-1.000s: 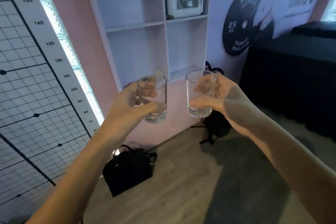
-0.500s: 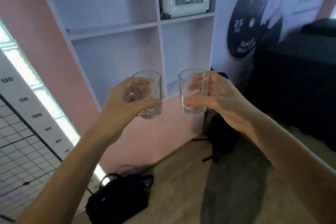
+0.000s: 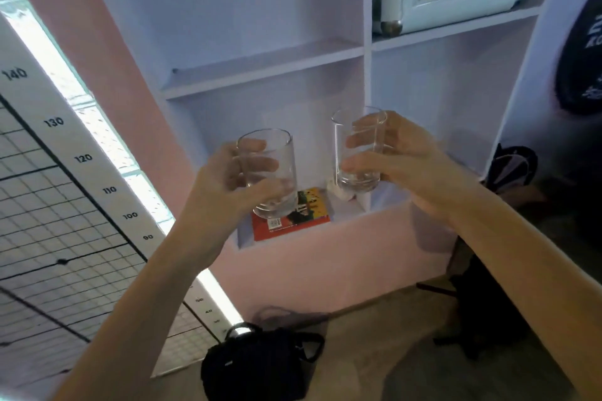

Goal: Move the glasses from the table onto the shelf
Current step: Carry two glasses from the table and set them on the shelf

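Glasses [image 3: 267,172] empty, upright, in both hands [image 3: 228,182], shelf [image 3: 260,72] ahead

A gym room: weight-plate wall graphic [image 3: 583,52], height chart [image 3: 65,146], pale shelf unit [image 3: 260,72].

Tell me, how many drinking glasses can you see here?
2. One glass is held in the left hand, the other glass in the right hand, both in front of the shelf.

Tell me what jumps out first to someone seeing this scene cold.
Two clear, empty drinking glasses held up mid-frame: one in the left hand, the left glass, one in the right hand, the right glass. Behind them stands a pale lilac shelf unit; a red-edged flat book lies in its lower left compartment.
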